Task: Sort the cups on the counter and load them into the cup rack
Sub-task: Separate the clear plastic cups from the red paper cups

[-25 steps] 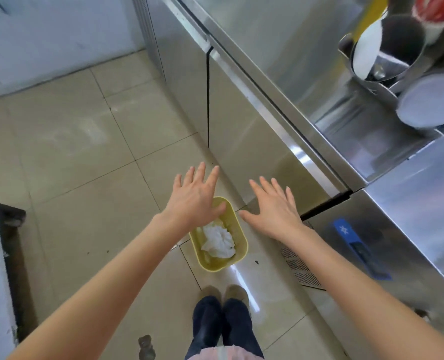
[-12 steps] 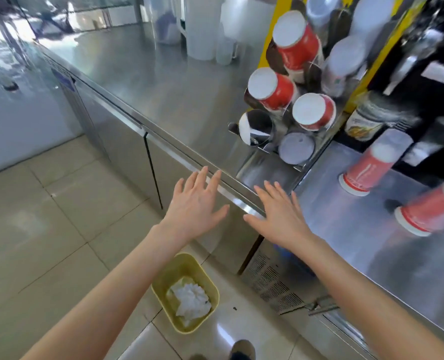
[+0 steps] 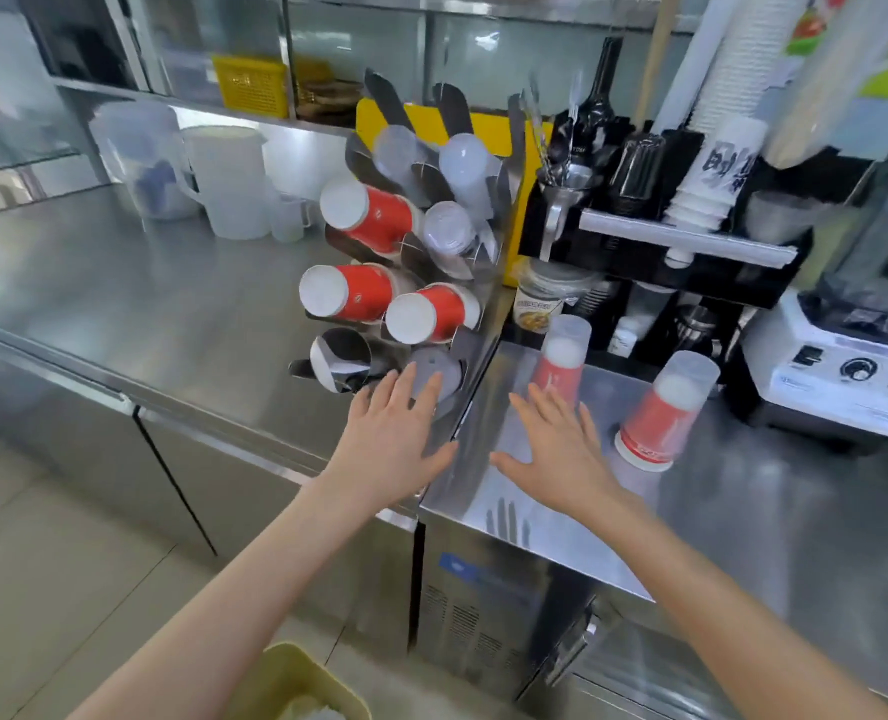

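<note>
- Left hand (image 3: 397,449): held flat and spread wide, nothing in it, just in front of the cup rack (image 3: 483,324).
- Right hand (image 3: 561,454): also flat, fingers wide, holding nothing, over the steel counter (image 3: 743,511).
- Just past the right fingers: one upside-down cup stack (image 3: 558,356), red paper below, clear plastic on top.
- Near it, more to the right: a second stack (image 3: 662,410), leaning.
- Probably very light, thin and easy to squash; clear plastic likely slippery.
- Best taken softly around the red middle, not by the rim.
- In the rack: red cups (image 3: 348,292) and clear cups lying on their sides, one steel tube (image 3: 340,360) looking empty.
- Writing: blurry marks on a white cup sleeve (image 3: 725,166) and a jar label (image 3: 538,306); could not be read.
</note>
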Action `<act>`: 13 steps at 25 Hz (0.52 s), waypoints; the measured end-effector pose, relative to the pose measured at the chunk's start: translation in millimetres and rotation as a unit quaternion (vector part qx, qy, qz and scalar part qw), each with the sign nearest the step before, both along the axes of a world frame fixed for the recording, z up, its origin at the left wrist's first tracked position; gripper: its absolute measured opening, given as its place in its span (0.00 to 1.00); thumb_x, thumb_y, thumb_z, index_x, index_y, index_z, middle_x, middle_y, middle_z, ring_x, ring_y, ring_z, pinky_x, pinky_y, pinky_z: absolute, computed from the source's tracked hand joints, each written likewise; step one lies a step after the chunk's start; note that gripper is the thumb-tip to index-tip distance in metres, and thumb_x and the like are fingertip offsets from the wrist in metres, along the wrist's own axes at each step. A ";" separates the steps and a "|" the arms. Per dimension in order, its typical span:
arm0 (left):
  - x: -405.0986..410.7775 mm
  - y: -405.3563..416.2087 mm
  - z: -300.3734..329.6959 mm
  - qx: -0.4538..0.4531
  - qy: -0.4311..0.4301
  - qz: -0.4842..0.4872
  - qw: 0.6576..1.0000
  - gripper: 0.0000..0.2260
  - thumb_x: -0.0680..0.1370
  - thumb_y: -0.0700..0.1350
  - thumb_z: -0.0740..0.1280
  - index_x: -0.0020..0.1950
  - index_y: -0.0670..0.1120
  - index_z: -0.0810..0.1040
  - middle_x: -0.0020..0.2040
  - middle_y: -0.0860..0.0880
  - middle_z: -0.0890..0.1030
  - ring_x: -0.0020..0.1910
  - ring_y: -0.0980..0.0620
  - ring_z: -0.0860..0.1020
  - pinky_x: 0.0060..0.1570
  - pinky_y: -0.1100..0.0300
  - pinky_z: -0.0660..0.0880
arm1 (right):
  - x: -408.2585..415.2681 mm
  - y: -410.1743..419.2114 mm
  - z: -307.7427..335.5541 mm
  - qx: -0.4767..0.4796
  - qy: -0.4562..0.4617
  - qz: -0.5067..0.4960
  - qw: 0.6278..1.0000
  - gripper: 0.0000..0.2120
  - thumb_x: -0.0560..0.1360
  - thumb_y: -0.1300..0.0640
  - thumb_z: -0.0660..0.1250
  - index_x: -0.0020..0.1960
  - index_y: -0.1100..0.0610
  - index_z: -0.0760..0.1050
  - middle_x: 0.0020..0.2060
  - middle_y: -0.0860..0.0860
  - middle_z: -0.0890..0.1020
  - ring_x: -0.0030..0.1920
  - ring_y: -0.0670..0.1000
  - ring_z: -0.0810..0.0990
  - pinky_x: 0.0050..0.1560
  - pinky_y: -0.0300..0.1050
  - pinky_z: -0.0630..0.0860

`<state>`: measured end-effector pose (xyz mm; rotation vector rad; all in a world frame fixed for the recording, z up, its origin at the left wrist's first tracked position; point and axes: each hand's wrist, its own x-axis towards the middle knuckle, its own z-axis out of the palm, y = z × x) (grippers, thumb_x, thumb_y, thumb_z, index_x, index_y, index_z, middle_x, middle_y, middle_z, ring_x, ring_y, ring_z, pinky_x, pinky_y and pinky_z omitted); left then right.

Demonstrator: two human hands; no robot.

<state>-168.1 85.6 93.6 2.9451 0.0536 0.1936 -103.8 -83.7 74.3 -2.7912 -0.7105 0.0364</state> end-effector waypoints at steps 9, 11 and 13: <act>108.7 -56.9 17.1 -0.007 -0.013 -0.049 0.999 0.33 0.75 0.57 0.58 0.73 0.48 0.47 0.76 0.43 0.52 0.74 0.44 0.53 0.72 0.48 0.52 | 88.2 -57.9 8.9 0.021 0.009 -0.026 0.999 0.33 0.75 0.46 0.58 0.73 0.53 0.47 0.76 0.53 0.47 0.75 0.51 0.43 0.73 0.51 0.40; 135.1 -69.3 14.5 -0.024 -0.013 -0.053 0.998 0.33 0.75 0.56 0.59 0.73 0.48 0.47 0.76 0.43 0.52 0.74 0.44 0.53 0.72 0.49 0.53 | 111.4 -68.2 5.7 0.009 0.017 -0.024 1.000 0.33 0.75 0.47 0.58 0.74 0.54 0.46 0.76 0.54 0.47 0.75 0.52 0.43 0.73 0.51 0.41; 158.2 -79.2 10.4 -0.040 -0.016 -0.054 0.998 0.33 0.75 0.55 0.60 0.73 0.47 0.48 0.75 0.42 0.53 0.74 0.44 0.54 0.72 0.51 0.52 | 133.6 -76.1 1.8 0.006 0.030 -0.025 0.999 0.34 0.75 0.47 0.58 0.74 0.55 0.45 0.76 0.55 0.47 0.75 0.52 0.43 0.74 0.50 0.41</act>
